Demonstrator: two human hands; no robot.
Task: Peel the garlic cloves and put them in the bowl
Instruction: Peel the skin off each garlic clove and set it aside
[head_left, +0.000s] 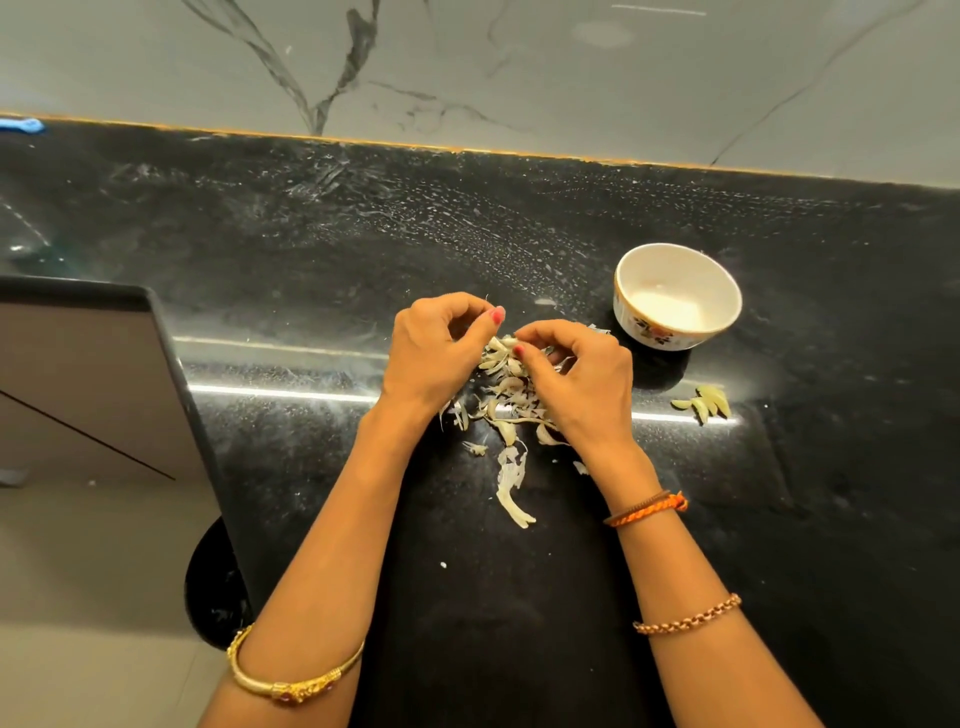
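Over the black counter, my left hand (431, 348) and my right hand (582, 374) meet above a heap of garlic skins (506, 400). My right thumb and fingers pinch a small pale garlic clove (506, 343). My left fingers are curled, its thumb and fingertips close together just left of the clove; what they pinch is hidden. A white bowl (675, 296) with a flower pattern stands to the right, beyond my right hand. Its inside looks pale and I cannot make out cloves in it.
A few peeled yellowish cloves (706, 401) lie on the counter right of my right hand. A long strip of skin (511, 488) lies nearer me. The counter's left edge drops off beside a grey cabinet (88, 384). A marble wall rises behind.
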